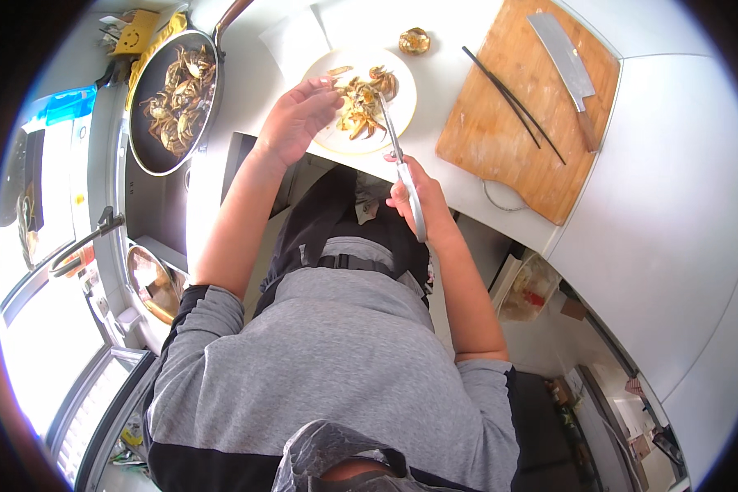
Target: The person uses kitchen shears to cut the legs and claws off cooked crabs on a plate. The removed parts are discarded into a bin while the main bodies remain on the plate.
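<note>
On the white counter, a round plate [401,69] carries several crab pieces [364,98]. My right hand [419,197] is closed around the handles of kitchen scissors [408,184], whose blades reach up over the plate to the crab pieces. My left hand [304,117] is at the plate's left side with bent fingers beside the crab pieces; whether it pinches a small piece is unclear. Beyond the plate lies a single crab shell [414,41].
To the left stands a frying pan [136,135] full of small crabs [181,98], near the sink [154,209]. A wooden cutting board [498,141] at right bears a cleaver [559,55] and black chopsticks [513,103]. A round metal lid [154,283] lies near the faucet [89,240].
</note>
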Demonstrator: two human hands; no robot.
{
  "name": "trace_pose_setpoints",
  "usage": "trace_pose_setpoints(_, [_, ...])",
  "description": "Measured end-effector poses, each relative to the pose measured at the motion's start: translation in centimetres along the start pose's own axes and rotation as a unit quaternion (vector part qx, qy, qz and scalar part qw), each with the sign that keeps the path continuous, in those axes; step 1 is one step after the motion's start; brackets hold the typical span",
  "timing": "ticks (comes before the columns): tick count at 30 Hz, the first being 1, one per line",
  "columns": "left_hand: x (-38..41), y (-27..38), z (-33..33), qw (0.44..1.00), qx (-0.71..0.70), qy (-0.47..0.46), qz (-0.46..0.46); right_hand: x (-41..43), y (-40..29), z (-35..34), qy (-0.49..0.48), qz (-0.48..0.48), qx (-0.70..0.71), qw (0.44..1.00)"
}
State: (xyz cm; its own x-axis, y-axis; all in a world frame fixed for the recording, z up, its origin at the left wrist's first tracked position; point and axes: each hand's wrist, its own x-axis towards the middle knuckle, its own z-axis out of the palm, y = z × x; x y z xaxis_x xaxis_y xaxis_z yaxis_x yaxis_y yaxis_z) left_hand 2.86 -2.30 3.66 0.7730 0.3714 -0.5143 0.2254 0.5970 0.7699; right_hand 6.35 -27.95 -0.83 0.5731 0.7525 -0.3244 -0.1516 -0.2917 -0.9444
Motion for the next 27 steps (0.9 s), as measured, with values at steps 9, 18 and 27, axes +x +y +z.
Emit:
trace_pose_setpoints(9, [-1.8, -1.1, 5.2, 0.983, -0.040, -0.172, -0.045, -4.9, -1.6, 0.7, 0.075, -0.073, 0.025, 0.994])
trace_pose_setpoints(18, [-4.0, -6.1, 10.5, 0.938, 0.010, -0.304, -0.169, -13.4, -1.8, 4.0, 0.294, -0.019, 0.020, 0.955])
trace_pose_setpoints(27, [-10.4, -13.7, 17.3, 0.902, 0.111, -0.374, -0.185, -23.5, 1.9, 4.4, 0.400, 0.043, 0.024, 0.915])
